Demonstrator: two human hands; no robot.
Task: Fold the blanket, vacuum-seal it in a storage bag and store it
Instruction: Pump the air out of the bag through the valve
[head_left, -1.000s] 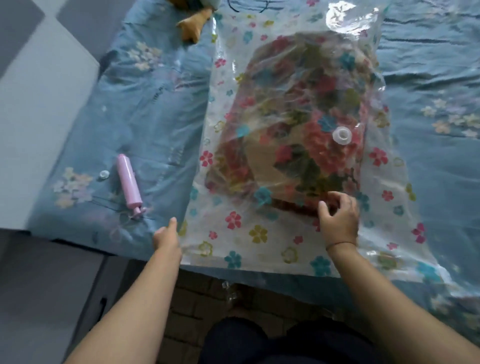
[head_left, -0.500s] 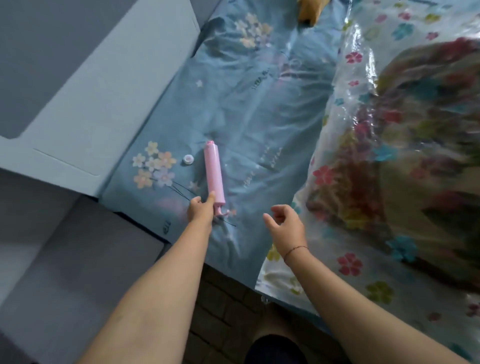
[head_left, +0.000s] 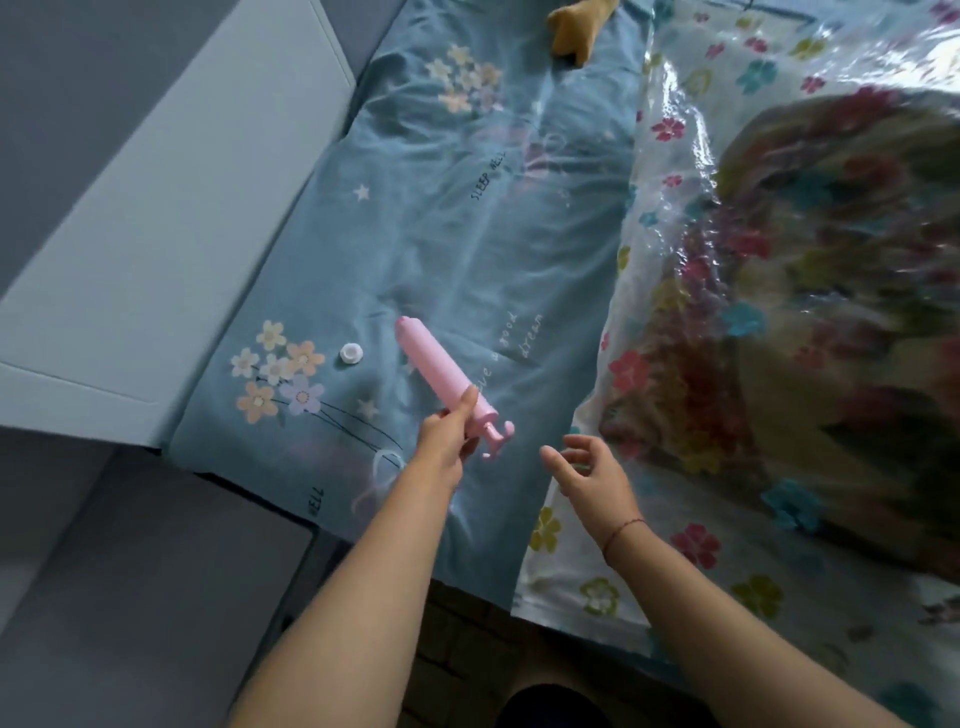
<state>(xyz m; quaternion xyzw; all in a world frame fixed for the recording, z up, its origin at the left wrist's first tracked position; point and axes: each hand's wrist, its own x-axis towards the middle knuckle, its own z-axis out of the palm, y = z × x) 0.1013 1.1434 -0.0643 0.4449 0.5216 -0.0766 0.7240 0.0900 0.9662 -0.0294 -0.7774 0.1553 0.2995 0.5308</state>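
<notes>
The blue sheet (head_left: 441, 249) carries small printed words. Toward its upper middle, dark capitals read "SLEEP WELL", set on a slant. Lower down, just right of the pump (head_left: 436, 371), pale script reads "good dream", and beside it are the letters "ve a", the start of the word unclear. Near the sheet's front edge, "WELL" stands in dark capitals, turned sideways.

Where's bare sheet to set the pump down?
The widest bare stretch of bedsheet lies between the white cap and the left edge of the storage bag, running up to the yellow toy. Right of that the bag covers the bed. The pump is in the left hand; the right hand hovers open.
</notes>
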